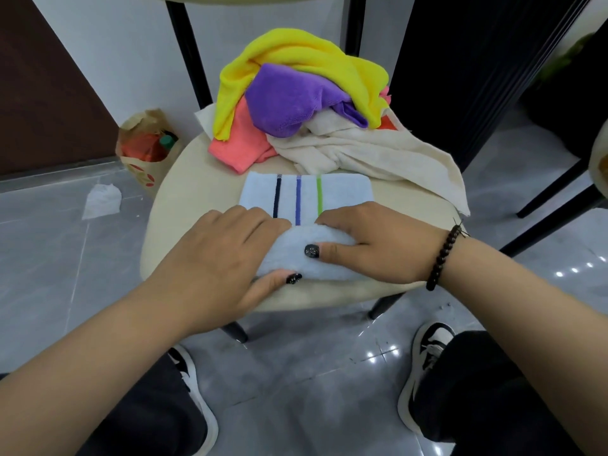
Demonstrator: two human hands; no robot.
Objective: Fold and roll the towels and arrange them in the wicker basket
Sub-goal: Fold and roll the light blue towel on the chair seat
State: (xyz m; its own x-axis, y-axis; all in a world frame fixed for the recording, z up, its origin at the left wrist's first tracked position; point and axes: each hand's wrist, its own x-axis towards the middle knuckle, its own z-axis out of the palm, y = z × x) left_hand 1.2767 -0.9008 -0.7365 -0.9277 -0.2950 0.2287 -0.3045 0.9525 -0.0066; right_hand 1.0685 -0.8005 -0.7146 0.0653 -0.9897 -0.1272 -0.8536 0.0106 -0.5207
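At frame centre, a striped towel (306, 195) is half rolled on a round cream stool (184, 179); the roll's long axis runs left-right, its stripes pointing away. The roll is gripped by the left hand (214, 255) and right hand (378, 245). Loose towels (296, 103) are heaped behind. Grey tiled floor (49, 258) surrounds; no writing is legible.

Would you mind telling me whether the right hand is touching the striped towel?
Touching: the head view shows the right hand curled round the striped towel's rolled end.

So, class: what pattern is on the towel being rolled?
The pale blue towel has three lengthwise stripes: dark navy, blue and lime green, seen in the head view.
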